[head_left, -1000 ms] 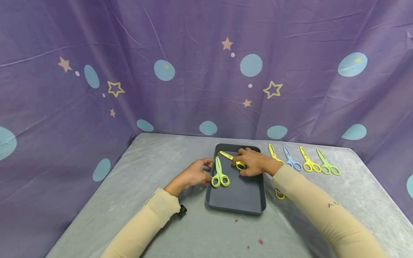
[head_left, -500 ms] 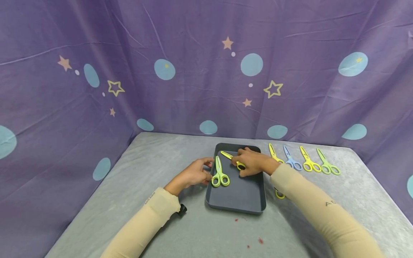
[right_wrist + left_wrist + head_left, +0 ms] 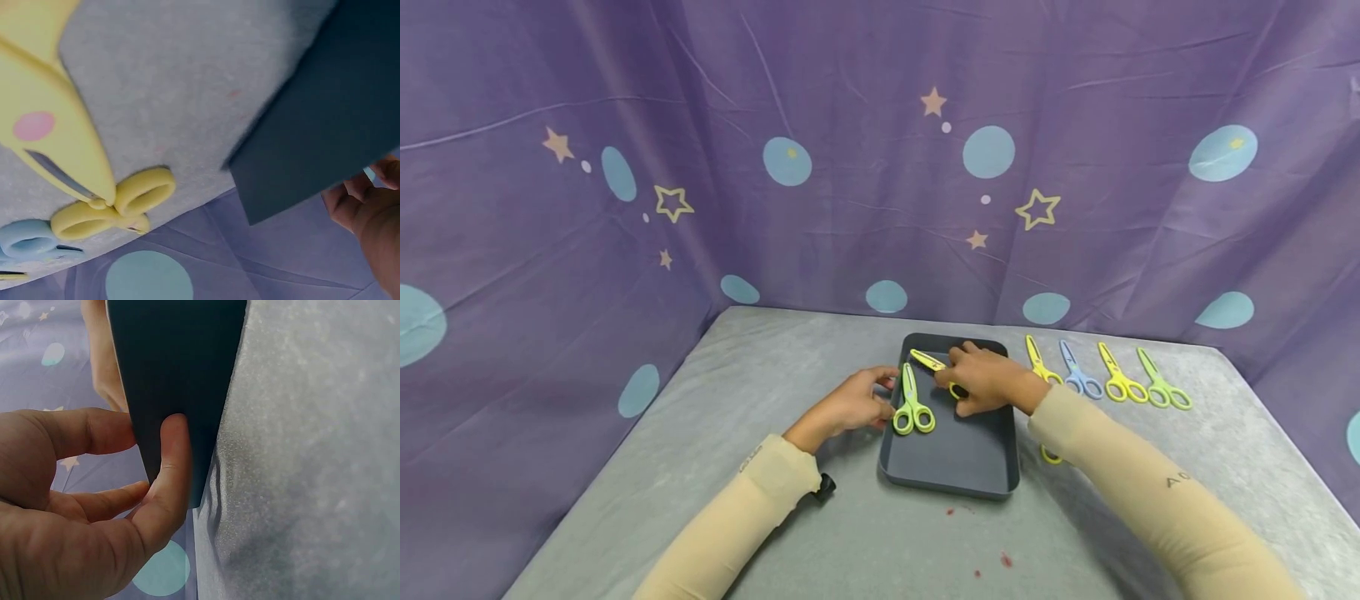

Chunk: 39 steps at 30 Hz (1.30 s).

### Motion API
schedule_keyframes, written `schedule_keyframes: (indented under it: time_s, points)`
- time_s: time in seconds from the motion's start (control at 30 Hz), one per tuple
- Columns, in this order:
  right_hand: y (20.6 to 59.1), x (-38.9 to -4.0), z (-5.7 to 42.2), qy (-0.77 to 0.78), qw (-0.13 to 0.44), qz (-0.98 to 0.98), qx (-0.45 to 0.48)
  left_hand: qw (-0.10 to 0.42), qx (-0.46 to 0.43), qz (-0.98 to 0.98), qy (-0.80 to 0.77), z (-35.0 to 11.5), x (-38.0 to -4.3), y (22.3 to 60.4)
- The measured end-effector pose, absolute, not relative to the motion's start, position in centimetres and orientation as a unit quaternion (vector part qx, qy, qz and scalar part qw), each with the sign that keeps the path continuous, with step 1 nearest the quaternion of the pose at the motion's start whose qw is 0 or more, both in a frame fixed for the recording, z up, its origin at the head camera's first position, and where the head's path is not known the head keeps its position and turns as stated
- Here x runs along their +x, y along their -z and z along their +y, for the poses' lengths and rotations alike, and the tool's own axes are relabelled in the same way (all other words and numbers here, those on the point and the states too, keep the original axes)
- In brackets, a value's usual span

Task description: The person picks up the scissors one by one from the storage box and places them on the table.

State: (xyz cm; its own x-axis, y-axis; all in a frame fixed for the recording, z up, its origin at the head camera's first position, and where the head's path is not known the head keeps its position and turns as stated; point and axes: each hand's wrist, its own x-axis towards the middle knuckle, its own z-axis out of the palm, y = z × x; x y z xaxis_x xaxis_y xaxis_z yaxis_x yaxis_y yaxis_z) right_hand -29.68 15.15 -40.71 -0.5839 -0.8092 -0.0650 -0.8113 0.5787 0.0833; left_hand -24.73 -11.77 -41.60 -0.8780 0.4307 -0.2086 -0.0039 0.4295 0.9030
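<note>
A dark grey tray (image 3: 951,479) lies on the table. Inside it, at the left, are light green scissors (image 3: 912,408), blades pointing away. Yellow scissors (image 3: 927,360) slant across the tray's far half, their handles mostly covered by my right hand (image 3: 981,379), whose fingers grip them from above. My left hand (image 3: 853,404) is at the tray's left wall; in the left wrist view its fingers (image 3: 175,444) press the outer wall and reach the rim. In the right wrist view, the tray wall (image 3: 312,137) hides most of the right hand (image 3: 375,212).
Right of the tray stands a row of yellow scissors (image 3: 1036,358), blue scissors (image 3: 1073,371), more yellow scissors (image 3: 1116,375) and green scissors (image 3: 1159,379). Another yellow handle (image 3: 1051,454) shows from under the right forearm. A patterned purple curtain (image 3: 880,167) hangs behind the table (image 3: 790,358).
My right hand shifts very slightly left and toward me on the yellow scissors, covering more of their handles. The left hand and the tray stay where they were.
</note>
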Motion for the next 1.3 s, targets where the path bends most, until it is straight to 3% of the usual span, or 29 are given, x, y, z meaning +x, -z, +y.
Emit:
schedule_keyframes:
  time_s: [0.7, 1.3]
  points:
    - [37.9, -26.7, 17.8, -0.061, -0.158, 0.879, -0.445, 0.208, 0.129, 0.820, -0.518, -11.6, -24.8, 41.7]
    - [37.9, -22.6, 23.5, -0.063, -0.209, 0.897, -0.385, 0.205, 0.127, 0.819, -0.520, -11.4, -24.8, 41.7]
